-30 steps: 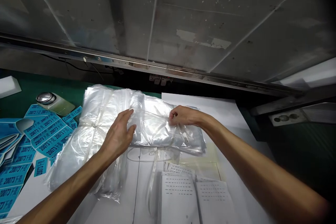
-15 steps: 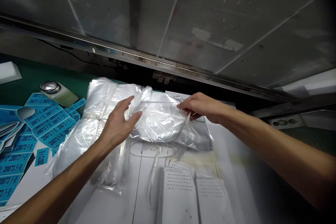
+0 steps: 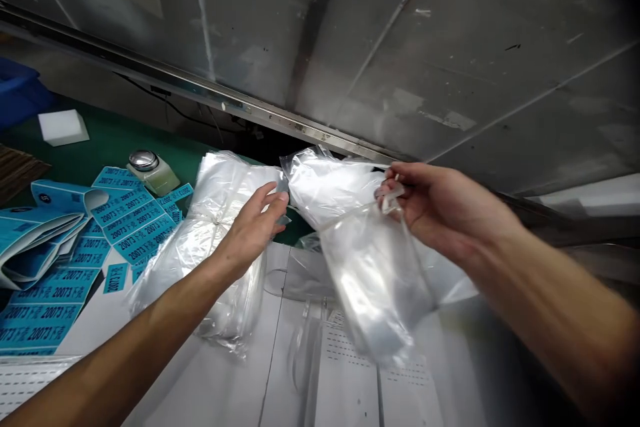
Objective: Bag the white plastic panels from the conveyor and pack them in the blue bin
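Observation:
My right hand [image 3: 440, 210] is raised above the table, its fingers pinched on the top edge of a clear plastic bag [image 3: 373, 273] that hangs down blurred by motion. My left hand [image 3: 255, 227] reaches forward with fingers partly spread, its fingertips touching the edge of the bundle of clear bags [image 3: 325, 183] at the back. A second tied bundle of clear plastic bags [image 3: 210, 240] lies under my left wrist.
Blue labels printed 20073 [image 3: 55, 267] spread over the left of the green table. A small round metal-topped container [image 3: 150, 170] and a white foam block [image 3: 63, 127] stand behind them. White printed cards [image 3: 345, 380] lie in front. A metal rail [image 3: 200, 90] runs along the back.
My right hand has lifted one bag up off the bundle and pulled it toward me. My left hand slid forward to the bundle's edge. The view has turned to the right.

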`<state>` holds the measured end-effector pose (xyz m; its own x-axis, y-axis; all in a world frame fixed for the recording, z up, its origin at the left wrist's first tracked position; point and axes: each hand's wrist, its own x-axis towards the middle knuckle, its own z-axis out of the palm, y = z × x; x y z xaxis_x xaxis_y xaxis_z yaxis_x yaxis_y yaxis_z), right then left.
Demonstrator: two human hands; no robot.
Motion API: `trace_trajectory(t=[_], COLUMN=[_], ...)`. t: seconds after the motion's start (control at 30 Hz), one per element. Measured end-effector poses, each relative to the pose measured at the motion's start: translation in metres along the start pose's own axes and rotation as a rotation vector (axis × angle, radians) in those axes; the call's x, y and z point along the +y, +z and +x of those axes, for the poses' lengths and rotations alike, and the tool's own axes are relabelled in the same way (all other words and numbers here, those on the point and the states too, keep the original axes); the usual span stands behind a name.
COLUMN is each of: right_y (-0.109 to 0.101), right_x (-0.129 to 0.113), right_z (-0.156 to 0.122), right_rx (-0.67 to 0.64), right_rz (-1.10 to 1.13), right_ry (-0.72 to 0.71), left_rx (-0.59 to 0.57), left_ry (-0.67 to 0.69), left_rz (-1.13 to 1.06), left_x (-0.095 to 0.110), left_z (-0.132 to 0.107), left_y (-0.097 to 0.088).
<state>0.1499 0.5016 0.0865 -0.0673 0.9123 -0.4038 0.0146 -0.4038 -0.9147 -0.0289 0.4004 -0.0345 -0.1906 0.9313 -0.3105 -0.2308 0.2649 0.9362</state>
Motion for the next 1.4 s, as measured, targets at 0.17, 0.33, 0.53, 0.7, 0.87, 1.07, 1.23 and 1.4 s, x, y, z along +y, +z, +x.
trace_trajectory(t=[0.17,0.33,0.53,0.7,0.87,1.07,1.23,1.4], right_y=[0.032,0.029,0.024,0.031,-0.011,-0.070,-0.076,-0.079], right_x=[0.075,0.116,0.109,0.121,0.117,0.138,0.194,0.208], right_z=[0.010,0.012,-0.003,-0.017,-0.016,-0.047,-0.058,-0.053], right_rx=[0.061,0.050,0.057,0.013,-0.156,-0.025,-0.076,-0.058], right_rz=[0.318,0.345,0.386,0.421,-0.101,-0.981,-1.108,-0.977], right_ry=[0.100,0.213,0.244,0.281,0.234,-0.100,-0.195,-0.150], left_rx=[-0.125,-0.208,-0.229,-0.233,-0.214,-0.151,-0.616,-0.606], left_ry=[-0.033,0.007,0.035,0.064,0.207,0.641,0.769,0.799], left_rz=[0.402,0.689,0.740,0.795,0.930,0.958,1.215,1.261], left_x=[-0.007,-0.021,-0.024,-0.036,-0.038,-0.023,-0.060,-0.076], left_z=[0.021,0.038,0.046,0.056,0.043,0.011,0.000,-0.013], left_y=[0.008,0.014,0.017,0.014,0.010,0.024,0.036,0.042])
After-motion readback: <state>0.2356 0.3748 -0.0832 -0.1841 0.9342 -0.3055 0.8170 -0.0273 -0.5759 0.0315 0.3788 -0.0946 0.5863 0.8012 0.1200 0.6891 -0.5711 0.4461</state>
